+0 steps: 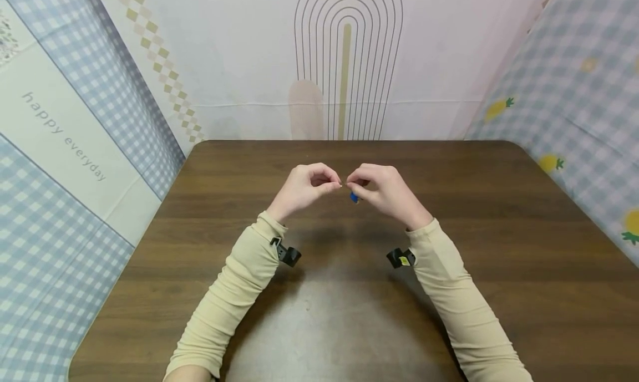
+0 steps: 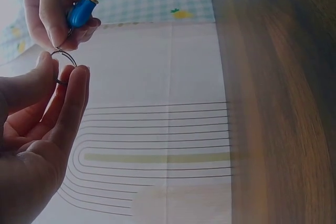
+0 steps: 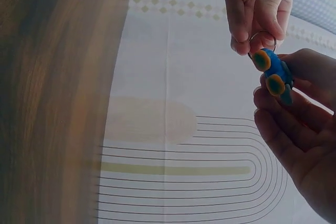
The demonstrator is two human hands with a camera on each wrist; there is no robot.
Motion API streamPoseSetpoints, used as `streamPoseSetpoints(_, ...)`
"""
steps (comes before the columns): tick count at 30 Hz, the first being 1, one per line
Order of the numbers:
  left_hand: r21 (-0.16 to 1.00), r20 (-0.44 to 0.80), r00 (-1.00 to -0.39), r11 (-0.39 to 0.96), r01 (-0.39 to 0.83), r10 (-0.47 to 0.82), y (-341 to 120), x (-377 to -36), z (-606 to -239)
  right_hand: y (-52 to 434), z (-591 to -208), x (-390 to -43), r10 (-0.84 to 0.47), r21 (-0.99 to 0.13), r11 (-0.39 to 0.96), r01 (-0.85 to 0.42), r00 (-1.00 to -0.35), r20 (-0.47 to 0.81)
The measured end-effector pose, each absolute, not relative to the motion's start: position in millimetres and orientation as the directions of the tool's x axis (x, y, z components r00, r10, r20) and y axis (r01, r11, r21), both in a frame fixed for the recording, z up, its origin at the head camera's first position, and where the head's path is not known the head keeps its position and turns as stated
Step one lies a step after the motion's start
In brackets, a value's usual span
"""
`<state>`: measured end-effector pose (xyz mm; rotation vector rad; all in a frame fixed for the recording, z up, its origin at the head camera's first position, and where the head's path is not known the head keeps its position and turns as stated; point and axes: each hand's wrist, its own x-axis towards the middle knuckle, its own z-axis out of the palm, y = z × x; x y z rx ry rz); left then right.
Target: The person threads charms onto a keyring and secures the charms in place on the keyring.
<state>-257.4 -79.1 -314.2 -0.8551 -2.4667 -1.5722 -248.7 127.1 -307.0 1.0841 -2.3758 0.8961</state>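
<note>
Above the table, my left hand pinches a thin metal key ring between thumb and fingertips. Facing it, my right hand holds the small metal link of a blue keychain charm at the ring's edge, with thumb and forefinger. The charm hangs beneath the right fingers and has two orange-rimmed round parts, plain in the right wrist view. Whether the link is threaded on the ring cannot be made out. Part of the ring is hidden by the left fingers.
A brown wooden table spreads beneath both hands. Patterned cloth hangs behind it and along both sides. Each sleeve carries a small black wrist camera.
</note>
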Motion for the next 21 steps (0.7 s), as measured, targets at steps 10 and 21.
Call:
streamPoseSetpoints(10, 0.787, 0.373, -0.830, 0.332, 0.520, 0.415, -77.9, -258.0, -313.8, 126.8, -306.9, -248.0, -0.553, -0.337, 0.524, -0.783, -0.613, 0.565)
streamPoseSetpoints(21, 0.803, 0.432, -0.814, 0.246, 0.543, 0.388, -77.0, -257.2, -316.6, 130.7, -309.2, -251.8, -0.571, -0.365, 0.495, -0.788, -0.612, 0.547)
